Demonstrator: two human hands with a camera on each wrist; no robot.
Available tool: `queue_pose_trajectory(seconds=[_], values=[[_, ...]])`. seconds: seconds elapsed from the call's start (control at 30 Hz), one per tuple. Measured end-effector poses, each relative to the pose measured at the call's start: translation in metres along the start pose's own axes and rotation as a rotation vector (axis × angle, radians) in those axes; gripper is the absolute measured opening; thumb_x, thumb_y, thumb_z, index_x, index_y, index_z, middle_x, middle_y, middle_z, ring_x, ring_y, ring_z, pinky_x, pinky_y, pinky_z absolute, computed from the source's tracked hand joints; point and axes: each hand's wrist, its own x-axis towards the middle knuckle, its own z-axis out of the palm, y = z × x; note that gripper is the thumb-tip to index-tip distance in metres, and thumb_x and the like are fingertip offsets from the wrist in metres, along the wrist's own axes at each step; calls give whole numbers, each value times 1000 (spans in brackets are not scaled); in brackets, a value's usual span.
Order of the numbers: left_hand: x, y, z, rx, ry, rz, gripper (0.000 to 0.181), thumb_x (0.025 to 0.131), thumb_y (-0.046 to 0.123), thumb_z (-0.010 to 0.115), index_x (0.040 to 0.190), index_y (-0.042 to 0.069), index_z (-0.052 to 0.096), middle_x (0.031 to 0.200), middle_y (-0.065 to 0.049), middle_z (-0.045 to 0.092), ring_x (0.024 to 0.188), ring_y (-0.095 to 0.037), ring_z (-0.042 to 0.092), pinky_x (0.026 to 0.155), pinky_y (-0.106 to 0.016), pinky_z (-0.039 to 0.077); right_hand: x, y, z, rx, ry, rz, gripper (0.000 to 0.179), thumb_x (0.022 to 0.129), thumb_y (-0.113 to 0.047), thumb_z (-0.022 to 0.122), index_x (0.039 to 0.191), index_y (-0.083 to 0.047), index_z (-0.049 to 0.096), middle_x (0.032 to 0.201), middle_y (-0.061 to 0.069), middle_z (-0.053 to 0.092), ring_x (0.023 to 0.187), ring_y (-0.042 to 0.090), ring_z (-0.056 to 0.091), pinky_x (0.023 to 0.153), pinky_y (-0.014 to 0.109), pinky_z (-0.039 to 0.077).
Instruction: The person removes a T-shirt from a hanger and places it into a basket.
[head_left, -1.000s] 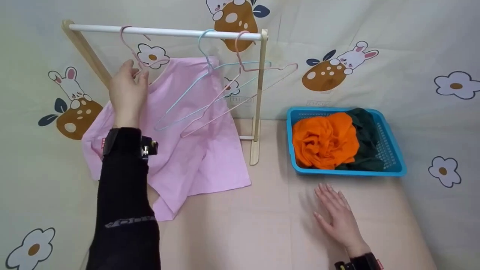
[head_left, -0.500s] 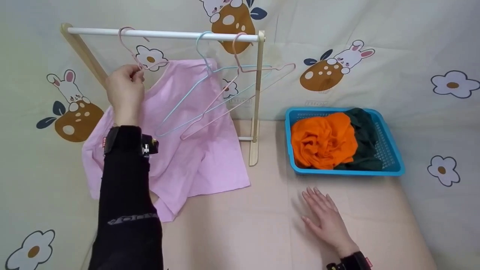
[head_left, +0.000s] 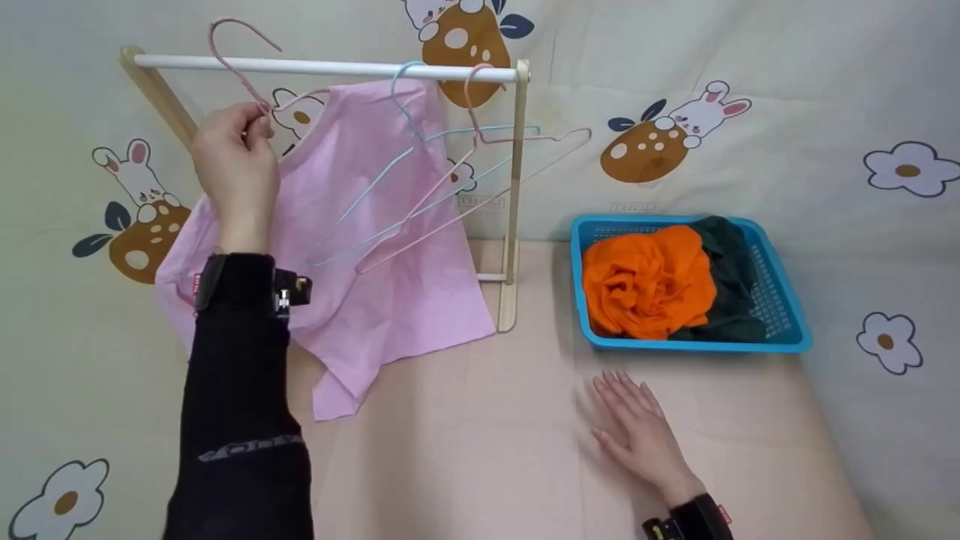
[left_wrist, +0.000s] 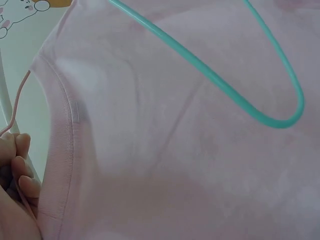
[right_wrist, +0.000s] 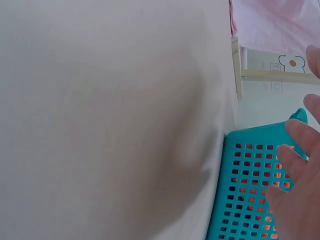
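Hook (head_left: 211, 36), held hanger (head_left: 300, 98): head only | shirt collar ribbing (left_wrist: 59, 150): left wrist only

Beyond the right fingers (head_left: 613, 401) sits a blue basket (head_left: 697, 346) — a bunched orange cloth (head_left: 645, 277) in its left part, a dark green cloth (head_left: 731, 300) beside it. To the right of the left fingers (head_left: 238, 118) hang a light-blue hanger (left_wrist: 200, 65) and, next along, a second pink hanger (head_left: 496, 141). A beige surface (head_left: 465, 450) spreads below the right fingers; behind both sets of fingers rises a pale backdrop (head_left: 810, 157) — printed with rabbits (head_left: 709, 109) and white flowers (head_left: 889, 343).
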Motion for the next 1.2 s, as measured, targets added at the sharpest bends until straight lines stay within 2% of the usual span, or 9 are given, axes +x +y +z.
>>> queue_pose_trajectory(seconds=[0.13,0.2,0.4,0.53,0.7,0.93,1.13,1.2], values=[[-9,-10,-2,-59,17,-14,18,98,12,61,104,2,75,90,-2,65,85,-8,51,82,-22,39,5,-1,0,6,-22,6,76,83,-30,78,149,-11,45,150,15,44,138,40,38,110,60,22],[-15,-18,-3,-86,27,-41,20,97,16,62,102,2,75,87,3,63,83,-4,49,80,-21,38,7,-1,0,2,-29,8,76,84,-31,77,149,-11,45,151,16,44,138,40,37,109,62,23],[-29,-44,-1,-134,15,-142,37,96,37,63,95,2,74,80,10,54,81,-5,47,78,-22,36,12,-6,-1,-3,-30,24,75,84,-31,76,148,-8,46,151,15,43,137,41,38,108,62,24],[-41,-61,5,-150,10,-164,41,97,39,61,95,0,74,76,10,53,79,-7,47,76,-22,35,15,-10,0,-3,-37,40,76,85,-31,75,150,-8,43,153,13,41,137,43,37,109,62,23],[-56,-83,17,-185,22,-139,39,97,33,63,88,-3,74,73,10,51,74,-7,46,73,-22,34,22,-17,3,-1,-25,45,77,85,-31,74,150,-6,41,152,15,41,137,43,37,107,64,25],[-84,-108,29,-194,61,-32,39,95,26,66,68,-3,65,66,8,46,65,-8,42,65,-22,30,25,-19,7,9,-12,13,77,85,-32,74,149,-3,42,151,17,42,135,45,38,105,65,27],[-107,-123,37,-241,95,1,36,93,20,68,67,-4,65,64,9,44,62,-7,40,63,-22,28,24,-19,8,11,-24,17,78,83,-31,76,149,-4,43,151,17,43,135,43,39,105,64,28],[-115,-127,39,-256,100,16,37,93,18,68,64,-5,62,63,7,44,61,-7,39,62,-23,28,24,-19,8,14,-30,14,78,83,-31,75,148,-3,43,150,17,43,135,43,39,104,64,28]])
